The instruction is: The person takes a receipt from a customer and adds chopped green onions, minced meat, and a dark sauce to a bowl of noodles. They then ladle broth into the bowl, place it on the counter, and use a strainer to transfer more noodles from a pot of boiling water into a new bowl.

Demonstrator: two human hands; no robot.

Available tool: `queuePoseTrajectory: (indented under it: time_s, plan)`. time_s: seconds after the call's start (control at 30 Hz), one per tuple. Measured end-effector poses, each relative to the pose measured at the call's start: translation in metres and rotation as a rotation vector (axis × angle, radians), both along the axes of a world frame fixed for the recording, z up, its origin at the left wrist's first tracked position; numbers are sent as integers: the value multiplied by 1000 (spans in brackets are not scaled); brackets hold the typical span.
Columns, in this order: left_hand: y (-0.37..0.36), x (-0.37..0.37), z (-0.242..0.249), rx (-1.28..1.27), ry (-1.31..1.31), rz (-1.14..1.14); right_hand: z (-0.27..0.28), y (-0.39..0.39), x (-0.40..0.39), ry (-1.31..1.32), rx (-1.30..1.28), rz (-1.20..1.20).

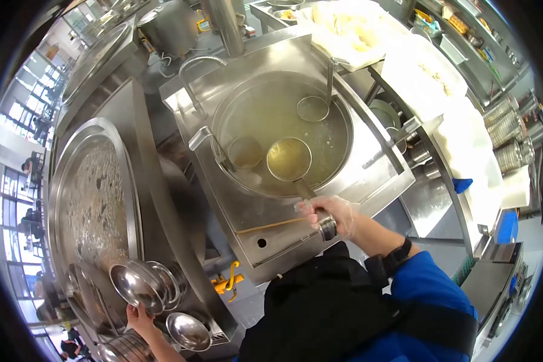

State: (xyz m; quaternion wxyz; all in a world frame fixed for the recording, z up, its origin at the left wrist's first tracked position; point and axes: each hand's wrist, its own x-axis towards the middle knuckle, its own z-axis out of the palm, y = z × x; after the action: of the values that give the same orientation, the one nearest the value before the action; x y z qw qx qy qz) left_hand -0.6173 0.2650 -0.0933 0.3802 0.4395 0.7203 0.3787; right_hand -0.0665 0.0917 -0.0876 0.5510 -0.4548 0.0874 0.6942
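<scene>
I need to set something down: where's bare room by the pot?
Bare steel lies between the pot and the counter's right edge, and in front, between pot and thin stick. It's crowded lower left, the left hand among bowls, and inside the pot, with three strainers.

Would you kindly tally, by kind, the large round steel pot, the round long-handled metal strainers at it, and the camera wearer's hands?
Large round steel pot: 1
Round long-handled metal strainers: 3
Camera wearer's hands, right hand and left hand: 2
Total: 6
</scene>
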Motion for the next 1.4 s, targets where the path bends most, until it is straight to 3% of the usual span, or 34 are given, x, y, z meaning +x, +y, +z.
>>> queuePoseTrajectory:
  time_s: [0.03, 0.1, 0.27, 0.37, 0.47, 0.57, 0.67, 0.7, 0.8, 0.83, 0.97, 1.07, 1.17, 1.23, 1.4]
  plan:
    - [-15, 42, 18, 80, -199, 45, 0, -7, 13, 13, -1, 38]
    - [-25, 47, 2, 76, -234, -153, 3, -15, 49, 31, -7, 130]
    - [-80, 175, -4, -175, -631, -51, 31, -36, 115, -144, 3, 340]
    - [-117, 250, -5, -327, -727, -106, 48, -58, 141, -267, 58, 474]
    - [-147, 306, -6, -412, -828, -165, 116, -83, 144, -418, 31, 535]
    - [-166, 330, -45, -452, -943, -185, 111, -96, 148, -529, 66, 632]
    - [-177, 355, -36, -513, -959, -199, 39, -77, 170, -600, 82, 643]
    - [-176, 358, -38, -538, -954, -211, 28, -63, 176, -662, -44, 642]
    - [-176, 363, -36, -569, -916, -206, 26, -50, 167, -607, -57, 513]
    - [-174, 362, -33, -555, -931, -228, 27, -55, 169, -618, -41, 591]
    - [-173, 357, -41, -537, -1002, -291, 78, -83, 158, -651, -138, 564]
    - [-165, 356, -43, -538, -1003, -327, 77, -87, 139, -541, -199, 486]
    - [-156, 367, -40, -564, -950, -349, 48, -67, 140, -680, -172, 546]
    - [-150, 369, -42, -573, -938, -375, 50, -55, 136, -571, -214, 455]
    - [-138, 370, -45, -562, -947, -376, 64, -74, 126, -666, -217, 508]
